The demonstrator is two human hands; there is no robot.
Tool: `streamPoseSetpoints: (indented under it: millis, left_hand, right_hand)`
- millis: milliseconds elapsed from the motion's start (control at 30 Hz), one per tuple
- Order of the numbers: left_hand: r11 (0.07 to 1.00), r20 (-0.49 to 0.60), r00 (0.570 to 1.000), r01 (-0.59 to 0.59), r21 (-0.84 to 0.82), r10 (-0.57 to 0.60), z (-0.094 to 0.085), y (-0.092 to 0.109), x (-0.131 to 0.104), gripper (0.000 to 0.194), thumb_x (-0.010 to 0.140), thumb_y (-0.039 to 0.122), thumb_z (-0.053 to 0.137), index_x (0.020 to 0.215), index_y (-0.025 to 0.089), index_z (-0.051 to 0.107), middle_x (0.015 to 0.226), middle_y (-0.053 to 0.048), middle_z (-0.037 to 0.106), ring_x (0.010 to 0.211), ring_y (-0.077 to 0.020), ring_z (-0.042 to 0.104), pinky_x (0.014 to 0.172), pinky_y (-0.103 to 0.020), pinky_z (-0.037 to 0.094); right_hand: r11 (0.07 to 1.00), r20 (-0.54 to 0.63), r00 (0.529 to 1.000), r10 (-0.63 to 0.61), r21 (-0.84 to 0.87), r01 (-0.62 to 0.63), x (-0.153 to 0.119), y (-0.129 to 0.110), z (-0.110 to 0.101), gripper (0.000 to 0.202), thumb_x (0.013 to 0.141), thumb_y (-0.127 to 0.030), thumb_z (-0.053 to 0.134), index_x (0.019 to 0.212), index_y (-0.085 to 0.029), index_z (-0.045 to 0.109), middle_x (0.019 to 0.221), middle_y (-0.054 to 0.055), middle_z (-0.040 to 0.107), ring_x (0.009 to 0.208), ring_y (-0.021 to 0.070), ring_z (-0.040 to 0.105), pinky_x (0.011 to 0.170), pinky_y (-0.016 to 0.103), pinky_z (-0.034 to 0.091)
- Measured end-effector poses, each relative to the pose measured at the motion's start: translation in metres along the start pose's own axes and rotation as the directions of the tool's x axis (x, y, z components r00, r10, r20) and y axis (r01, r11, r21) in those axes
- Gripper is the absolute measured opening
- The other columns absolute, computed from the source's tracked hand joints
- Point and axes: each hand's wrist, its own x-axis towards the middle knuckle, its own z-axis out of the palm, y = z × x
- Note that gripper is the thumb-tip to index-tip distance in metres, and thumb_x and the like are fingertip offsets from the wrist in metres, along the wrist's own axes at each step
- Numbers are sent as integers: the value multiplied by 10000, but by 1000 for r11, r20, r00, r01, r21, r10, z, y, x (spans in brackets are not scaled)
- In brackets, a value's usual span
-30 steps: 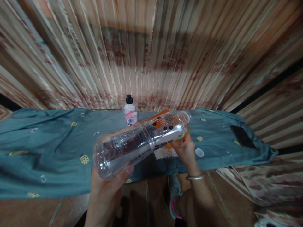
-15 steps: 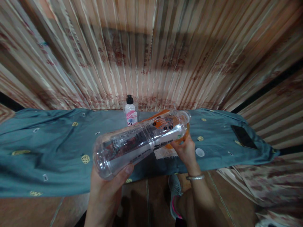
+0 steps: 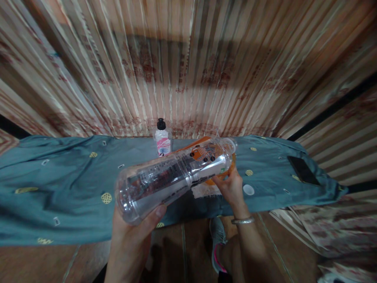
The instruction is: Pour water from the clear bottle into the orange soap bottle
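My left hand [image 3: 137, 232] is closed round the base of a large clear plastic bottle [image 3: 165, 179]. The bottle lies tilted in the air above the table, its open mouth up and to the right, with an orange and black print near the neck. Behind the neck is an orange container [image 3: 231, 169], mostly hidden by the bottle. My right hand [image 3: 231, 186] grips its near side, thumb in front and the other fingers largely out of sight. A white cloth [image 3: 206, 191] lies below the container. Close to my right wrist is a round white cap [image 3: 249, 190].
A white and pink squeeze bottle [image 3: 163, 141] with a black top stands at the table's back edge. A dark phone [image 3: 303, 170] lies at the right. A teal cloth [image 3: 73, 177] covers the narrow table, and a striped curtain [image 3: 188, 78] hangs right behind it.
Almost nothing differs. The base of the clear bottle has shifted very slightly to the left, with both hands keeping their grips.
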Motion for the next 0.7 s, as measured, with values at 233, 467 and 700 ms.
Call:
streamPoseSetpoints:
  millis: [233, 467, 700]
  left_hand:
    - [1000, -14, 1000, 10, -5, -10, -1, 0, 0, 663, 728, 315, 1045, 1328, 262, 769, 1287, -107, 832, 1325, -377, 760, 1105, -523, 656]
    - [1000, -10, 1000, 7, 1, -7, -4, -2, -1, 721, 745, 317, 1045, 1395, 267, 736, 1282, -108, 834, 1351, -369, 749, 1081, -496, 674]
    - [1000, 4, 1000, -1, 4, 1, -2, 0, -1, 634, 778, 290, 1018, 1352, 256, 749, 1275, -108, 834, 1361, -366, 746, 1113, -510, 658]
  right_hand:
    - [1000, 1, 1000, -11, -6, 11, 0, -1, 0, 626, 706, -570, 851, 1208, -234, 688, 996, 102, 866, 875, 341, 838, 769, 427, 671]
    - [1000, 21, 1000, 14, 9, -14, 0, -4, -1, 645, 692, -588, 821, 1212, -228, 694, 1017, 111, 865, 891, 346, 834, 775, 433, 668]
    - [1000, 14, 1000, 26, 8, -27, 0, -4, -2, 648, 700, -599, 829, 1219, -236, 693, 1002, 96, 866, 871, 341, 827, 766, 426, 658]
